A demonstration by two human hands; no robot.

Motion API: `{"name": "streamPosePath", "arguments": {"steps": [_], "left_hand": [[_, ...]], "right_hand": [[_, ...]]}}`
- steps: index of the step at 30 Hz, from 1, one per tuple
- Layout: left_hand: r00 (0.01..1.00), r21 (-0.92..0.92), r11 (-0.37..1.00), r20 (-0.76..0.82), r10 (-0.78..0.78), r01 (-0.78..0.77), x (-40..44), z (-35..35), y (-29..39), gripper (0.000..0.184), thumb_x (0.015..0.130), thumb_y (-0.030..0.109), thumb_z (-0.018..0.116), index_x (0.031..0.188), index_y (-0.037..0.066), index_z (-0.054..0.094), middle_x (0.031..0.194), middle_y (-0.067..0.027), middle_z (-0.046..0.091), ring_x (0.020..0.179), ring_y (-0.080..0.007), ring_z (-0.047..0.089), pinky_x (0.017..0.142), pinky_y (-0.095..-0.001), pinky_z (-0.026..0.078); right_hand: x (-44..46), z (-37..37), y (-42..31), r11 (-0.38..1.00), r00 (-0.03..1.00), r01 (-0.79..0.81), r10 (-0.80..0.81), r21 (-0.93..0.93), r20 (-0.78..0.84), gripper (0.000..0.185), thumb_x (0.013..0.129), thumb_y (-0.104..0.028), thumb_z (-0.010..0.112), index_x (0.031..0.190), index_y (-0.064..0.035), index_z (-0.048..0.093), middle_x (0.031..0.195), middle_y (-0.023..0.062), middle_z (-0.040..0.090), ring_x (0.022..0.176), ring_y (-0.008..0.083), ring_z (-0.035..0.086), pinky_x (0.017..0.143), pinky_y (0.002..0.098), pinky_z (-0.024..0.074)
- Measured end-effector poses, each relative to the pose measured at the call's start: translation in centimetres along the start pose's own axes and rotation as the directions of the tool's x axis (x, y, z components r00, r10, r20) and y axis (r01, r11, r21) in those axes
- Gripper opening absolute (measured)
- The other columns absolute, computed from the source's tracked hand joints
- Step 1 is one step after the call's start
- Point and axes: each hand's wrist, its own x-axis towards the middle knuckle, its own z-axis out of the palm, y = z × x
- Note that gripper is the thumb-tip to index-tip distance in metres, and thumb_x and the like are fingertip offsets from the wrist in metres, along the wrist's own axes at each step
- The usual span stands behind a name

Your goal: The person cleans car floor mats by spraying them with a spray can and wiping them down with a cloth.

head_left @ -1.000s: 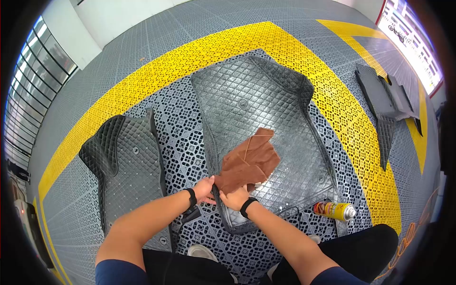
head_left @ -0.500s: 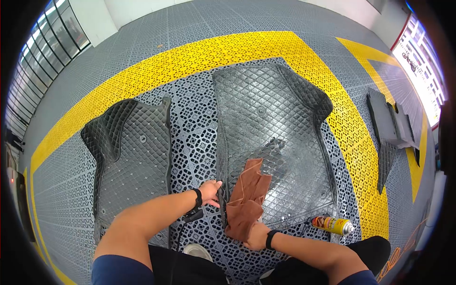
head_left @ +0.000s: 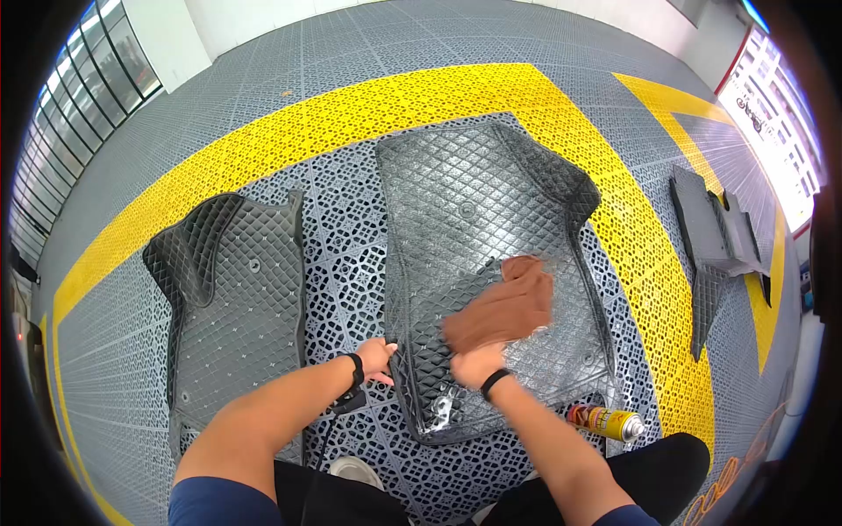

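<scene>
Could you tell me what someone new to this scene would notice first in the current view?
Probably the brown cloth, bunched under the right hand on the shiny quilted mat in the middle, whose edge the left hand touches. Next comes the bold yellow band angling around that mat's far side, and then the yellow spray can lying on its side by the near right corner.

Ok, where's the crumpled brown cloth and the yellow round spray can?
Crumpled brown cloth (head_left: pixel 506 313): head view, on its middle.
Yellow round spray can (head_left: pixel 605 422): head view, on its side.
</scene>
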Motion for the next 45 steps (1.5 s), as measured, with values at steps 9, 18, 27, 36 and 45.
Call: {"name": "streamPosePath", "arguments": {"steps": [9, 18, 27, 36, 45], "left_hand": [[0.932, 0.38, 0.924, -0.348, 0.102, 0.04, 0.0, 0.3, -0.1, 0.039, 0.109, 0.021, 0.061, 0.134, -0.009, 0.061, 0.128, -0.0268, 0.066, 0.105, -0.0411, 0.075, 0.067, -0.0538, 0.071], [0.978, 0.267, 0.963, -0.187, 0.091, -0.038, 3.5, -1.9, -2.6, 0.037, 0.11, 0.025, 0.06, 0.131, -0.006, 0.059, 0.116, -0.0271, 0.071, 0.102, -0.0441, 0.075, 0.085, -0.0528, 0.064], [0.972, 0.37, 0.929, -0.217, 0.094, -0.008, 2.5, -1.3, -2.8, 0.043, 0.107, 0.021, 0.064, 0.132, -0.013, 0.055, 0.125, -0.0331, 0.067, 0.101, -0.0468, 0.076, 0.077, -0.0513, 0.069], [0.947, 0.578, 0.814, -0.227, 0.227, -0.057, 2.9, 1.0, -5.7, 0.037, 0.107, 0.019, 0.067, 0.119, -0.014, 0.056, 0.116, -0.0316, 0.071, 0.092, -0.0426, 0.077, 0.073, -0.0516, 0.063], [0.954, 0.302, 0.953, -0.286, 0.088, 0.002, 0.2, 2.6, -2.5, 0.04, 0.111, 0.017, 0.056, 0.138, -0.012, 0.05, 0.117, -0.026, 0.064, 0.094, -0.038, 0.075, 0.07, -0.0483, 0.073]], "right_hand": [[-13.3, -0.9, -2.8, 0.746, 0.616, 0.662, -0.598, 0.074, 0.513, 0.059, 0.098, -0.04, 0.061, 0.152, -0.0165, 0.056, 0.156, 0.0169, 0.051, 0.141, 0.0348, 0.054, 0.112, 0.0581, 0.0418], [-10.0, -5.1, 2.5, 0.961, 0.978, 0.049, 0.009, -0.271, 0.209, 0.064, 0.096, -0.049, 0.066, 0.147, -0.0118, 0.056, 0.148, 0.0221, 0.056, 0.142, 0.0356, 0.052, 0.108, 0.0628, 0.0392], [-13.3, 5.2, -7.6, 0.944, 0.93, 0.325, -0.329, 0.052, 0.164, 0.07, 0.105, -0.052, 0.057, 0.165, -0.0181, 0.045, 0.167, 0.0224, 0.041, 0.163, 0.0382, 0.028, 0.128, 0.0704, 0.0161], [-10.2, 1.5, 12.9, 0.929, 0.875, -0.37, 0.342, -0.018, -0.342, 0.052, 0.098, -0.011, 0.055, 0.15, -0.0116, 0.058, 0.164, 0.0254, 0.047, 0.149, 0.0457, 0.047, 0.123, 0.0581, 0.0356], [-7.6, 3.2, -3.4, 0.949, 0.979, -0.063, 0.118, 0.308, -0.165, 0.067, 0.082, -0.005, 0.062, 0.148, -0.0051, 0.053, 0.137, 0.0292, 0.052, 0.12, 0.048, 0.055, 0.101, 0.0587, 0.046]]}}
